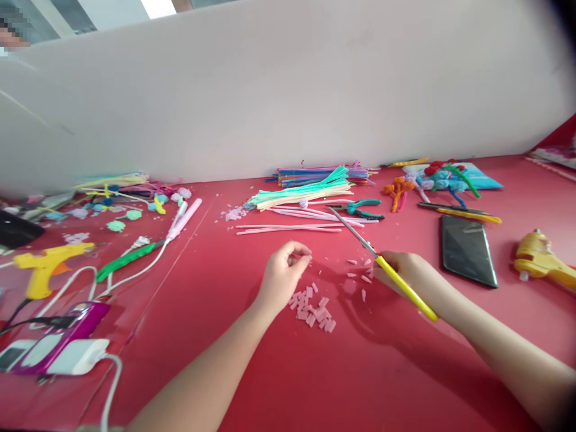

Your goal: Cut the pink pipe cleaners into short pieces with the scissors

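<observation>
The right hand (411, 276) grasps a long yellow-handled tool with a slim metal blade (405, 287), its tip pointing far and left. The left hand (284, 270) has its fingers bent toward the thumb; I cannot tell whether it pinches anything. Short, flat pink pieces (321, 313) lie heaped on the smooth red surface (292, 384), just to the near right of the left hand.

Anything between my left fingers (302, 249) is too small for me to tell. The yellow-handled tool (405, 288) partly hides my right fingers (393, 258). The right edge cuts off a yellow glue gun (542, 258), the left edge a black object (18, 229); a person (12, 35) top left is blurred.
</observation>
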Action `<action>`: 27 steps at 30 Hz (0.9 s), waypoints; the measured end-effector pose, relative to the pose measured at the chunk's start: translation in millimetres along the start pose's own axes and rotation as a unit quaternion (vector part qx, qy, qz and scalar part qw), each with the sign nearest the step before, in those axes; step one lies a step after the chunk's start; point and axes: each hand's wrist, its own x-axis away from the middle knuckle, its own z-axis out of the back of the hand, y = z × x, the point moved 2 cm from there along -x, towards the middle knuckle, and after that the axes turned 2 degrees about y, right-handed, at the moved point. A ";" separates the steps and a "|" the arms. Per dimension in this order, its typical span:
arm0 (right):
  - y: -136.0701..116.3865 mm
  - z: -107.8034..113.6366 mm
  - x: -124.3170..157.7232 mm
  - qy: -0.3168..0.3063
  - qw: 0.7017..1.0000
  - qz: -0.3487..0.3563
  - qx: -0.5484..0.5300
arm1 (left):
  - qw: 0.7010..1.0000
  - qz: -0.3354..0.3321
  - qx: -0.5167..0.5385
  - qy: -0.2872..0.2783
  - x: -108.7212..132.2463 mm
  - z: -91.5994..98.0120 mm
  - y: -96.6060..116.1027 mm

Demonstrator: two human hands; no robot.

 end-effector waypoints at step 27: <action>-1.1 -6.0 -5.4 -0.007 0.993 -0.019 0.115 | 0.929 -0.158 -0.250 -0.221 6.0 -0.7 8.4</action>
